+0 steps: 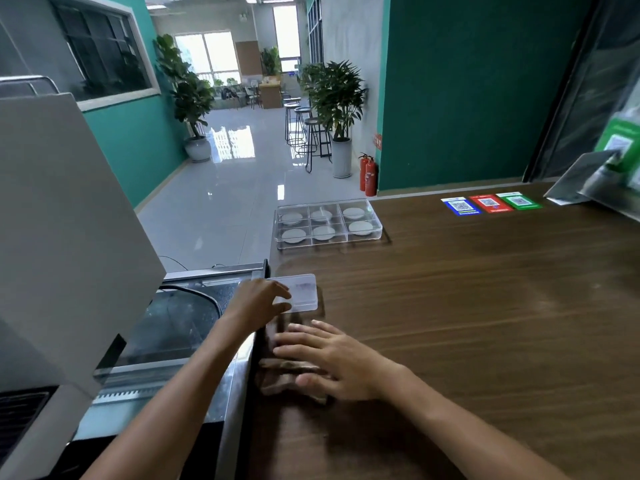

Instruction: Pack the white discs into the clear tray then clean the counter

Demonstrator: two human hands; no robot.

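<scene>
A clear tray (377, 226) with six compartments sits at the far left of the wooden counter (485, 306), a white disc (359, 227) lying in each compartment. Nearer me, my left hand (258, 301) grips the left edge of a small clear plastic lid or card (304, 294) at the counter's left edge. My right hand (332, 358) lies flat, fingers spread, pressing on a brown cloth (287, 375) on the counter just below that card.
Blue, red and green QR stickers (491, 203) lie at the far side of the counter. A metal stand with a green sign (595, 174) is at the far right. A grey machine (62, 237) and a glass-topped case (180, 323) stand to the left.
</scene>
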